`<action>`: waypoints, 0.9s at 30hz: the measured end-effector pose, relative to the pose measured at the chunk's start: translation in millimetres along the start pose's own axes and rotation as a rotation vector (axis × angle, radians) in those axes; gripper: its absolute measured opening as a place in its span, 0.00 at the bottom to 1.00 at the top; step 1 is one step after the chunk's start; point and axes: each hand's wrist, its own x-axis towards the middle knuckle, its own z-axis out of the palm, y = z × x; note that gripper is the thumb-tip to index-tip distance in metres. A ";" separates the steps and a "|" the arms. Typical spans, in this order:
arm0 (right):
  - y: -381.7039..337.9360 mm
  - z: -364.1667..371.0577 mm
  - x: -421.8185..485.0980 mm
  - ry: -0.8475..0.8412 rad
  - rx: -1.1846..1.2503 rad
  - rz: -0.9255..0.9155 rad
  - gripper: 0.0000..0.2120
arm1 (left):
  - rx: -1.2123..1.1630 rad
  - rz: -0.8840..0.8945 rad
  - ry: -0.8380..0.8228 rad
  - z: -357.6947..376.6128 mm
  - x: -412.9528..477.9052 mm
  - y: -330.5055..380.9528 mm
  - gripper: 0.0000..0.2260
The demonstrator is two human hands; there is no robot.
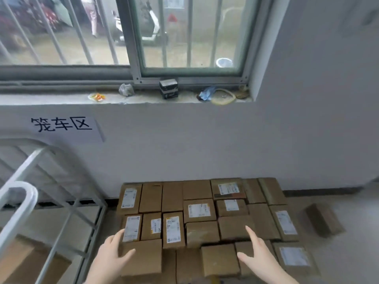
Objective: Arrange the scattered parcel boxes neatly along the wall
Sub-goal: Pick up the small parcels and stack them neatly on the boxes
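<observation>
A white wall [184,144] under a barred window [190,33] backs a concrete floor [348,253]; against its foot lies a tight block of brown parcel boxes [196,210], many with white shipping labels; one lone box [323,221] sits apart on the floor to the right; a white wire cage trolley [41,191] stands at left below a paper sign [61,125]. The left hand [111,253] lies spread, fingers along the side of the near-left box [143,257], thumb on its top; the right hand [256,255] is open and flat over the front boxes, holding nothing.
</observation>
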 end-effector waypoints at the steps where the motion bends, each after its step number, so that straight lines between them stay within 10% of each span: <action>1: 1.4 -15.4 -13.8 0.026 0.003 0.002 0.40 | 0.024 0.007 0.001 -11.4 -10.0 10.7 0.33; 9: 24.6 -135.0 -109.6 0.344 0.094 -0.196 0.36 | 0.051 0.355 0.096 -28.0 -74.8 222.8 0.26; 27: 375.1 -301.2 -219.6 0.522 0.855 0.226 0.40 | -0.064 0.557 -0.269 223.3 -234.8 615.5 0.26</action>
